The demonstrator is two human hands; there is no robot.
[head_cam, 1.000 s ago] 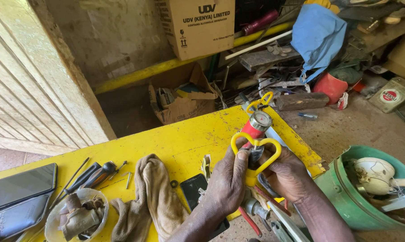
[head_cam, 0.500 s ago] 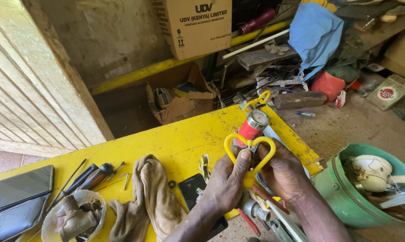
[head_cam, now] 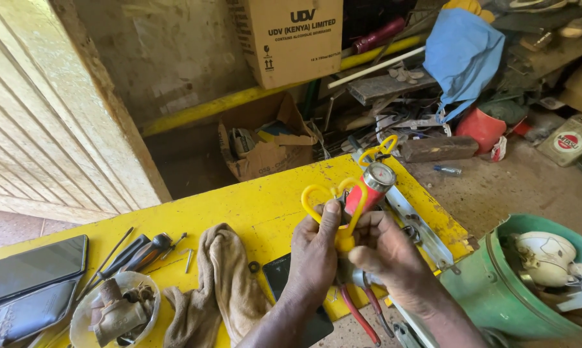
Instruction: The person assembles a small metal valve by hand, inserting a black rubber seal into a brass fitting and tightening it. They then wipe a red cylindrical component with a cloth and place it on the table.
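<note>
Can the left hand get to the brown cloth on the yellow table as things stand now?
Probably yes. The brown cloth lies just beside the left hand, with nothing between them. But that hand grips the yellow handle, so it would need to let go first.

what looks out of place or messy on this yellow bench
The cloth lies crumpled, one end hanging over the yellow bench edge. Red-handled pliers also poke past the edge below the left hand and right hand, which grip a yellow-handled part.
</note>
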